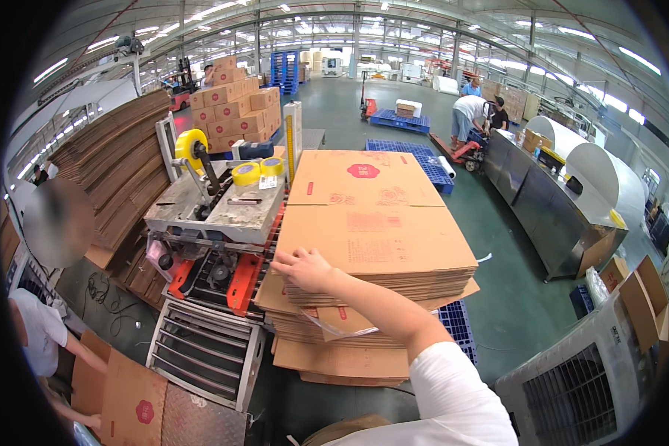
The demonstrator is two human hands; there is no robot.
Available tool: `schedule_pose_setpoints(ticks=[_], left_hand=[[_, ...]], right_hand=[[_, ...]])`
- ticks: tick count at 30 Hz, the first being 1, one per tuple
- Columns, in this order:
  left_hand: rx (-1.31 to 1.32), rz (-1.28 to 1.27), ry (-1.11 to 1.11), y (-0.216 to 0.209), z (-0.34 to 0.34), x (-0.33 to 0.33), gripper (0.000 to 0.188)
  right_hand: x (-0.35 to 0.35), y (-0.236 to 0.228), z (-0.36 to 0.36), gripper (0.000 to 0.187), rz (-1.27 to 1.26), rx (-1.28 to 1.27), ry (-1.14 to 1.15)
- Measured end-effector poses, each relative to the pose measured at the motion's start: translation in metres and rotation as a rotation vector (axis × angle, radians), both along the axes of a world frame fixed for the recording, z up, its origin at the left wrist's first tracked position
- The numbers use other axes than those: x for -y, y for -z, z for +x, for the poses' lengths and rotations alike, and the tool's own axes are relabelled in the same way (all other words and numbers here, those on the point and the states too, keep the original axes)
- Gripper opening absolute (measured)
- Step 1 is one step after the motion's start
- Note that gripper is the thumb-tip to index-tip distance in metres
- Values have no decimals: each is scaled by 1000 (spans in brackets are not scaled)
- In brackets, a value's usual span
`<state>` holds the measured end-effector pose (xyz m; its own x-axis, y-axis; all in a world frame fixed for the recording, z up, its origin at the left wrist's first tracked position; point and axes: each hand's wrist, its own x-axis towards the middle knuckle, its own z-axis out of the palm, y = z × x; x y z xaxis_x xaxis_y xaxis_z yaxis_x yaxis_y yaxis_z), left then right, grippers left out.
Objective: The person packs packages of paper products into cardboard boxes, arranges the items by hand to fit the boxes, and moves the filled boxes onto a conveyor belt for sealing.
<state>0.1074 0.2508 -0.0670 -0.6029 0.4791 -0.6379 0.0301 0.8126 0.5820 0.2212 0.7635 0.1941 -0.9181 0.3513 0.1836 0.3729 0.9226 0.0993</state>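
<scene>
Touching cardboard point(379, 238) — right hand point(305, 272) spread

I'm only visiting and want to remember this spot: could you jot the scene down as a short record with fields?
Setting: large industrial hall
Right hand: resting near the left edge of a stack of flattened cardboard cartons
Left hand: not in view
Carton print: red, on the top sheet
Left of stack: carton-taping machine with yellow tape rolls
Lower left: co-worker's hand at a brown carton
Farther right: metal counter, large white rolls
</scene>
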Motion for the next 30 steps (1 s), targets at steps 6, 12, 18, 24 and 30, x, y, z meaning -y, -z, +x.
schedule_pose_setpoints(ticks=[6,12,18,24,30], left_hand=[[168,129,-6,-43,10,-30,25],[298,239,-124,-67,-16,21,33],[465,291,-301,-74,-58,122,41],[541,384,-484,-83,-107,221,50],[32,710,-408,-117,-175,177,18]], right_hand=[[0,3,23,37,140,-25,79],[13,22,33,20,273,-115,126],[11,3,55,32,575,-137,437],[59,-142,58,9,733,-839,323],[264,-301,-27,14,1263,-864,9]])
